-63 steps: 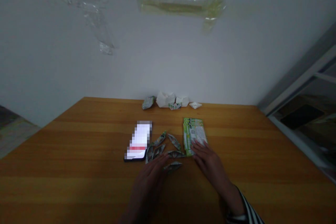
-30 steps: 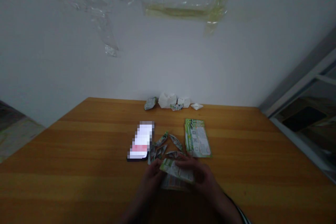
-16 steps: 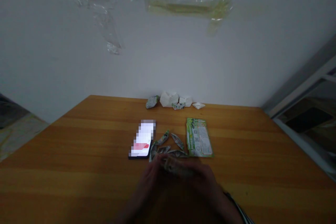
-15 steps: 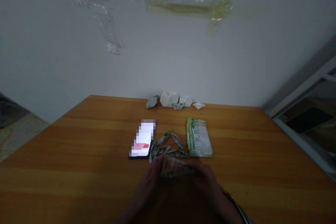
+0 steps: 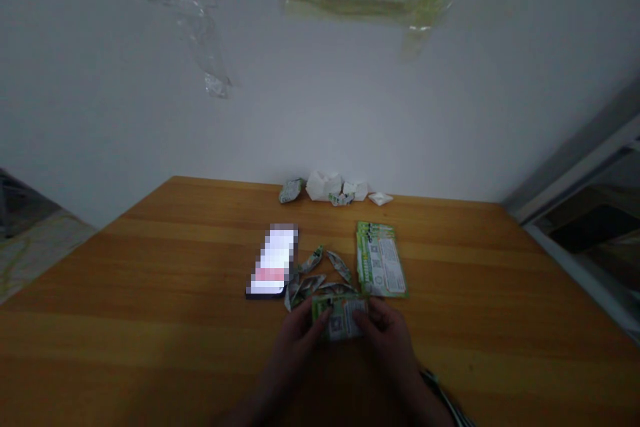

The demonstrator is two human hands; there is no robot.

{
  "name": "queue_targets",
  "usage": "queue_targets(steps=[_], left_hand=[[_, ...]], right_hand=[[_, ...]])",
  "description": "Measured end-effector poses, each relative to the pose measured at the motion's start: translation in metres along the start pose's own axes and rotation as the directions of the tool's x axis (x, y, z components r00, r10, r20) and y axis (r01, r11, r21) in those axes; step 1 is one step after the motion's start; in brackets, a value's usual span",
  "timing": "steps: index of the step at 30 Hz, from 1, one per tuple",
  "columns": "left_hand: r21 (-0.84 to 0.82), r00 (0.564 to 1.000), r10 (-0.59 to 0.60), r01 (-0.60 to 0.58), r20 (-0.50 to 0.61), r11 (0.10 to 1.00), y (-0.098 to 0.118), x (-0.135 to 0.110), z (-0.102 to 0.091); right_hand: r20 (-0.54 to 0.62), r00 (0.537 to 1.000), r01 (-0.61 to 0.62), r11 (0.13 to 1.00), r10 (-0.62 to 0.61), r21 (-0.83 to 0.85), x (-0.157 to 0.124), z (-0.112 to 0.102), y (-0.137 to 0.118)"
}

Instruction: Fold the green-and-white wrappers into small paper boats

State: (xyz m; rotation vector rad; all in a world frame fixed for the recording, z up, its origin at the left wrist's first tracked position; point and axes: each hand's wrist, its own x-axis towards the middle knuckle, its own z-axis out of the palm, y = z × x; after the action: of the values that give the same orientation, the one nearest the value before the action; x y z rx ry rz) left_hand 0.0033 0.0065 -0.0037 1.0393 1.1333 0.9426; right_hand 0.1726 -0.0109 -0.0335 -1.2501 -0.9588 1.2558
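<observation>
A green and white printed leaflet (image 5: 343, 317) is held low over the near part of the table, its printed side facing me. My left hand (image 5: 301, 332) grips its left end, thumb on the front. My right hand (image 5: 384, 327) pinches its right end the same way. Just beyond my hands lie several folded paper pieces (image 5: 312, 283), made of similar printed paper, in a loose cluster. To their right rests a stack of green and white leaflets (image 5: 383, 267), slightly fanned at the top.
A phone (image 5: 274, 263) with a lit screen lies left of the folded pieces. Along the wall stand crumpled white paper (image 5: 323, 186), a folded printed piece (image 5: 291, 191) and a small white folded paper (image 5: 381, 199). The wooden table (image 5: 165, 267) meets the wall (image 5: 320, 93) behind.
The leaflet between my hands was blurred and tilted; now it faces me more flatly, with its print showing. Both thumbs now lie visibly on its front. The view has shifted slightly.
</observation>
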Motion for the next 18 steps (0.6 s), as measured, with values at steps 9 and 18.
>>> queue_targets(steps=[9,18], left_hand=[[0.118,0.996,0.061,-0.053,-0.066,0.992,-0.010,-0.001,-0.001],[0.132,0.997,0.079,-0.075,-0.023,0.988,-0.011,-0.006,0.006]], right_hand=[[0.002,1.000,0.025,1.000,-0.025,0.003,-0.009,0.009,0.002],[-0.108,0.991,0.074,0.994,-0.083,-0.085,-0.016,0.016,-0.004]])
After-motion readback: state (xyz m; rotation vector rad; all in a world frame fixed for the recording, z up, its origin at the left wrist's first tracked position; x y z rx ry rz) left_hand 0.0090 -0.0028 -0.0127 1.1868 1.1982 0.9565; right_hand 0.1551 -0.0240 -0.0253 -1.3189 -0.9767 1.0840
